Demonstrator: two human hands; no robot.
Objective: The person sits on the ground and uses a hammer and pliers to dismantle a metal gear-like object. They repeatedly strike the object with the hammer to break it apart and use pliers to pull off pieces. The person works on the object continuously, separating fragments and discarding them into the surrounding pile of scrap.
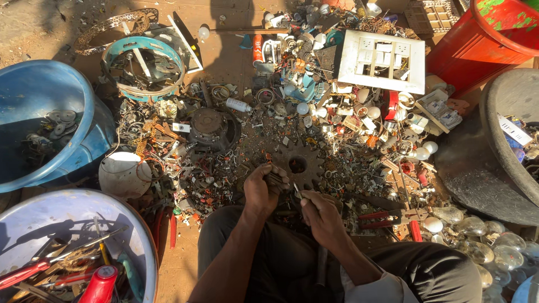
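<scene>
I sit on the ground facing a heap of scrap. My left hand [263,188] is closed around a small dark metal part held over my lap. My right hand [321,216] grips a thin tool, perhaps a screwdriver, whose tip [296,188] points toward the part in the left hand. Just beyond both hands lies a large rusty toothed gear [297,164] with a round centre hole. A dark round motor housing [210,129] rests to the left of the gear.
A blue tub [84,115] stands at left. A grey basin of tools [143,235] sits at lower left. A red bucket [477,47] and dark tub [494,123] are at right. White switch plate [383,62], red pliers [393,216], glass bulbs [477,235] lie around.
</scene>
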